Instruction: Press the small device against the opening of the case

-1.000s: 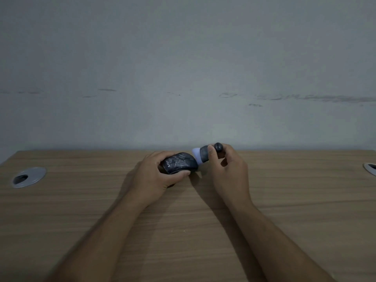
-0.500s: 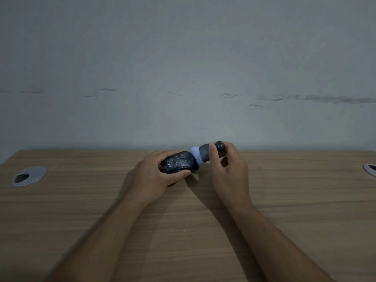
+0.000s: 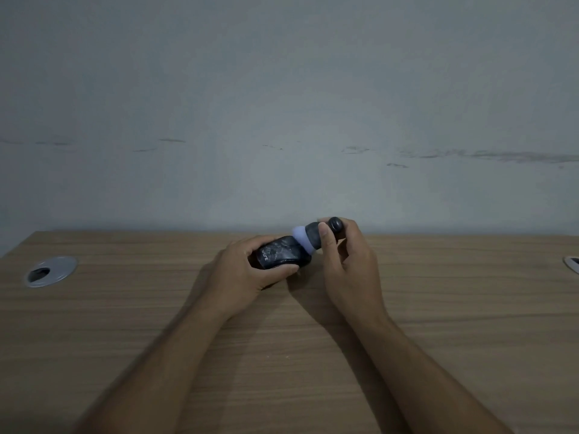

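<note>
Bare desk (image 3: pixel 438 339) lies around both hands; wall (image 3: pixel 282 120) closes the far edge.

- A wooden table (image 3: pixel 438 355) with a light brown grain fills the lower half of the frame, its far edge running along a grey wall.
- A round silver cable cover (image 3: pixel 50 272) sits flush in the tabletop at the left edge of the frame, a dark opening on its left side.
- A second cable cover (image 3: pixel 572 263) shows only partly at the right edge of the frame, cut off by the border.
</note>
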A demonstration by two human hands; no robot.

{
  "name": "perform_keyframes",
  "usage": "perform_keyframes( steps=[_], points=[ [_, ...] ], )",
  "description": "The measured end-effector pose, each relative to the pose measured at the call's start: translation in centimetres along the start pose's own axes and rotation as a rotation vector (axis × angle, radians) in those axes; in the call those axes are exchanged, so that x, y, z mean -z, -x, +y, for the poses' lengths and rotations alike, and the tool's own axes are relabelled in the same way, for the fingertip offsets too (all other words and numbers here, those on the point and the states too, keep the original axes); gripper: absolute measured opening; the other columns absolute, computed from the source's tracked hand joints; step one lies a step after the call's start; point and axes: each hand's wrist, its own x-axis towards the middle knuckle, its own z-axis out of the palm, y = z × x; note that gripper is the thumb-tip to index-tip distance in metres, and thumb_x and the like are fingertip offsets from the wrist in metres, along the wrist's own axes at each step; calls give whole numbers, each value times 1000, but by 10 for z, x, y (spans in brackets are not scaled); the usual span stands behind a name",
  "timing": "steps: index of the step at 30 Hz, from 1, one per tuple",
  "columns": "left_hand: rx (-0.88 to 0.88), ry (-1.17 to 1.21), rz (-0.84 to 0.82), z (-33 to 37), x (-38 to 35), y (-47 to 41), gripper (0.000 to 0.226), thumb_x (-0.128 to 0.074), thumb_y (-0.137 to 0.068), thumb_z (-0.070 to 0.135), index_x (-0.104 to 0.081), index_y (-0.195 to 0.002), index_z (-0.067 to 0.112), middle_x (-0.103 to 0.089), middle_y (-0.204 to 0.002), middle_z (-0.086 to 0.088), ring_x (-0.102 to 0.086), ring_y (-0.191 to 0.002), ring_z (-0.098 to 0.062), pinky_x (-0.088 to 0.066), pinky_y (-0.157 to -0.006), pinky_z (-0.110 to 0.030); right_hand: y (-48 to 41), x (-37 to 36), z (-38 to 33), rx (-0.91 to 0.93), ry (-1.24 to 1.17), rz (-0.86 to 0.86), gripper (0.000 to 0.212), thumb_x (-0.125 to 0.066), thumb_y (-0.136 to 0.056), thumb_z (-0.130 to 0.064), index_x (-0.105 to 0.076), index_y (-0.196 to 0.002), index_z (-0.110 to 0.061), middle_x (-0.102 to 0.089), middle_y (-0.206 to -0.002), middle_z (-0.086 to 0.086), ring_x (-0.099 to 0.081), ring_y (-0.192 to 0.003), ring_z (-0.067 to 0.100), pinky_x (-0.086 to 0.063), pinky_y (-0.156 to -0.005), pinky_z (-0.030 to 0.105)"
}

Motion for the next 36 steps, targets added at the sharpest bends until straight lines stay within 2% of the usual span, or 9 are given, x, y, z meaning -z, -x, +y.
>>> perform_keyframes(
  steps=[6, 9, 12, 17, 20, 26, 32, 36],
  points=[
    [9, -10, -1, -1, 0, 0, 43, -94, -83, 40, -79, -123, 39, -82, -105, 25, -76, -94, 6, -60, -82, -17, 2, -1, -2, 46, 25, -25, 12, -63, -114, -30, -73, -113, -23, -71, -87, -12, -64, -74, 7, -45, -67, 17],
    [19, -26, -24, -5, 1, -1, 49, -90, -83, 49, -74, -129, 44, -82, -113, 23, -77, -104, 2, -63, -97, -37, 0, -1, 3, 5, 61, -23, 13, -64, -113, -31, -75, -117, -25, -72, -87, -14, -64, -73, 5, -43, -68, 12],
    [24, -59, -68, -8, 4, -2, 54, -82, -83, 58, -67, -134, 49, -80, -119, 24, -76, -111, -4, -61, -102, -45, -1, 1, 6, -19, 85, -11, 14, -64, -113, -32, -75, -119, -27, -73, -88, -15, -64, -73, 4, -42, -68, 10],
    [17, -46, -101, -7, 6, -4, 51, -79, -85, 56, -68, -135, 48, -80, -117, 24, -77, -107, -2, -63, -100, -47, -2, 1, 0, -25, 39, 65, 11, -64, -113, -33, -71, -107, -29, -63, -73, -15, -57, -64, 6, -40, -60, 11],
    [26, -73, -98, -6, 5, -3, 50, -78, -83, 60, -70, -131, 49, -81, -113, 22, -78, -102, -3, -64, -95, -48, -1, 1, -3, 21, 13, 96, 14, -64, -112, -31, -68, -100, -25, -61, -73, -16, -58, -65, 6, -39, -58, 12],
    [27, -95, -97, -4, 4, -1, 54, -80, -79, 63, -70, -130, 49, -81, -114, 22, -78, -105, -5, -63, -97, -47, -2, 1, 3, 17, 114, 35, 13, -68, -110, -32, -76, -110, -23, -70, -77, -9, -63, -69, 10, -41, -62, 14],
    [54, -94, -64, -2, 3, 0, 50, -86, -81, 50, -74, -129, 39, -81, -114, 14, -77, -106, -10, -62, -97, -47, -2, 1, -1, 28, 56, 111, 15, -66, -108, -35, -70, -97, -25, -65, -73, -12, -61, -68, 6, -40, -61, 12],
    [65, -61, -58, -1, 3, 1, 47, -92, -84, 39, -77, -128, 33, -81, -115, 10, -77, -106, -11, -62, -98, -45, 0, -3, 0, 27, 106, 46, 12, -69, -109, -33, -75, -104, -24, -68, -73, -7, -60, -65, 9, -40, -61, 13]
  ],
)
